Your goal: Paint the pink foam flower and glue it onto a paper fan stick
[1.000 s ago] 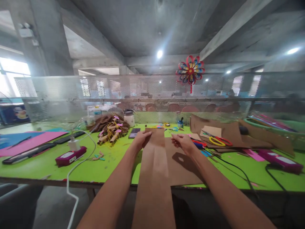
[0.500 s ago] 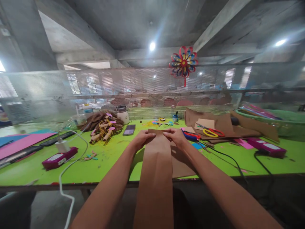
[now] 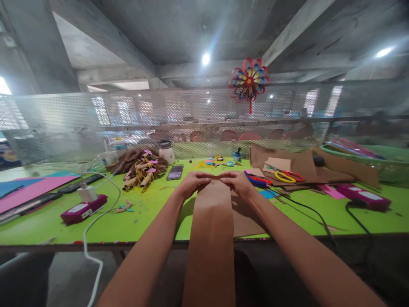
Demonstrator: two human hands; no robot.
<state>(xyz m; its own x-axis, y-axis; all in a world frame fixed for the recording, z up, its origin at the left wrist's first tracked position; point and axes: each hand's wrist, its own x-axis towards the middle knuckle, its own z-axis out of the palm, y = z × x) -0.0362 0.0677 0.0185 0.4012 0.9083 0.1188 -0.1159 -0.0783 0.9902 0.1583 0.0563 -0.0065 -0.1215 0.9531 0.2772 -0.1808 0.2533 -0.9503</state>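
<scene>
At frame centre my left hand (image 3: pixel 192 183) and right hand (image 3: pixel 238 183) pinch the far end of the brown paper strip (image 3: pixel 212 221); only that end looks folded, the rest lies flat across the counter (image 3: pixel 143 221).

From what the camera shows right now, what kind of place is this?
Probably a shared craft workshop. The left hand and right hand hold a brown paper strip on a green table strewn with scissors and coloured sheets, and a paper pinwheel hangs on the mesh partition.
</scene>
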